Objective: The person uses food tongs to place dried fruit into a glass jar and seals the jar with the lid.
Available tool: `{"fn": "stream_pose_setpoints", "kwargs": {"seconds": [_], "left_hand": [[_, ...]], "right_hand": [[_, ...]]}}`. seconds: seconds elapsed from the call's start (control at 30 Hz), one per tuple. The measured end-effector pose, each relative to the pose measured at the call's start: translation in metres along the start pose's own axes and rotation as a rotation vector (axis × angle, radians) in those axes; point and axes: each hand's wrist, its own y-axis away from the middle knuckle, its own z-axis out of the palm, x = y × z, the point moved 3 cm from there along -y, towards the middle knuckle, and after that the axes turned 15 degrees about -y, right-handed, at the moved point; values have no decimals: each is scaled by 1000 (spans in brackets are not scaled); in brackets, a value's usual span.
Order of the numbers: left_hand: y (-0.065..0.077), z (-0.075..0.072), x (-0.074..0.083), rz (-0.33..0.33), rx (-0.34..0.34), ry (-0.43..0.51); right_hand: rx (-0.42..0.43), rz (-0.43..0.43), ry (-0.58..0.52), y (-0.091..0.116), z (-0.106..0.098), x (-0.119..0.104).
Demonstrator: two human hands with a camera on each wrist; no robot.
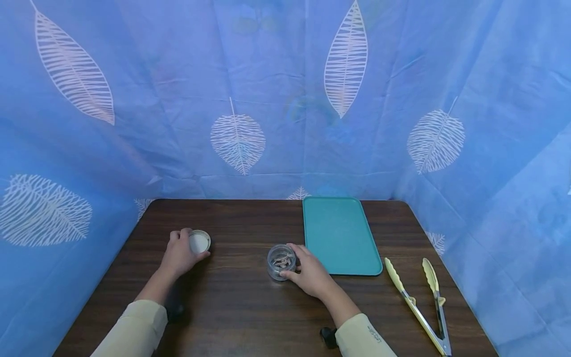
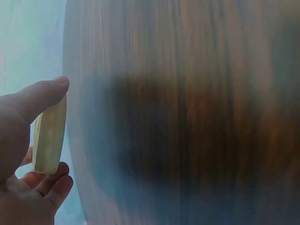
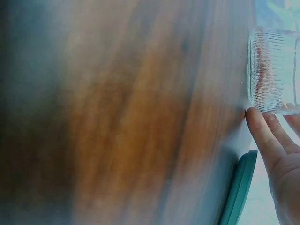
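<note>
My left hand (image 1: 178,255) pinches a round lid (image 1: 199,242) between thumb and fingers, its white inside turned toward the head camera. Seen in the left wrist view, the lid's pale yellowish edge (image 2: 50,136) stands upright in the grip. Nearer the middle of the table, a clear glass jar (image 1: 273,269) stands uncovered with several small pale and brownish pieces in it, too small to name. Thumb and fingers of my right hand (image 1: 313,273) hold the jar from its right side. Ridged glass near the jar's base (image 3: 269,70) shows in the right wrist view.
Behind and right of the jar lies a teal tray (image 1: 341,235). Tongs with cream tips (image 1: 394,275) lie spread at the right of the dark wooden table (image 1: 236,307). Blue cloth (image 1: 281,148) with white leaf prints hangs around the table's back and sides.
</note>
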Motion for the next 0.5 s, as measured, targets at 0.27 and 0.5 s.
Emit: {"fn": "stream_pose_setpoints", "kwargs": {"seconds": [0.27, 0.5], "left_hand": [[25, 7, 22, 47, 28, 56], [43, 15, 39, 70, 70, 92]], "right_hand": [[15, -20, -9, 1, 0, 0], [-5, -24, -65, 2, -1, 0]]}}
